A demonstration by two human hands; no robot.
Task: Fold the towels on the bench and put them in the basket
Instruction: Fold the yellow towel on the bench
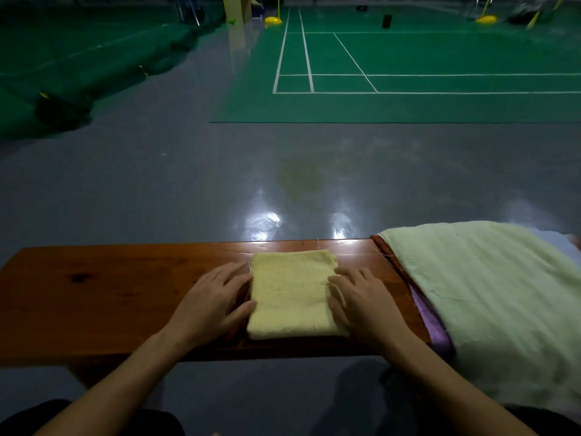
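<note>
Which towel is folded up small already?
The yellow towel in the middle of the bench, between the left hand and right hand. The pale green towel on the right lies spread out over a purple one.

A wooden bench (110, 294) carries a folded yellow towel (292, 297) — beside it, a pale green towel (487, 294) over purple cloth (435, 332).

Our hands square up a folded towel on the bench.
Left hand (217, 302) and right hand (356, 305) flank the yellow towel (292, 298) on the wooden bench (110, 294); a pale green towel (490, 297) lies just right.
</note>
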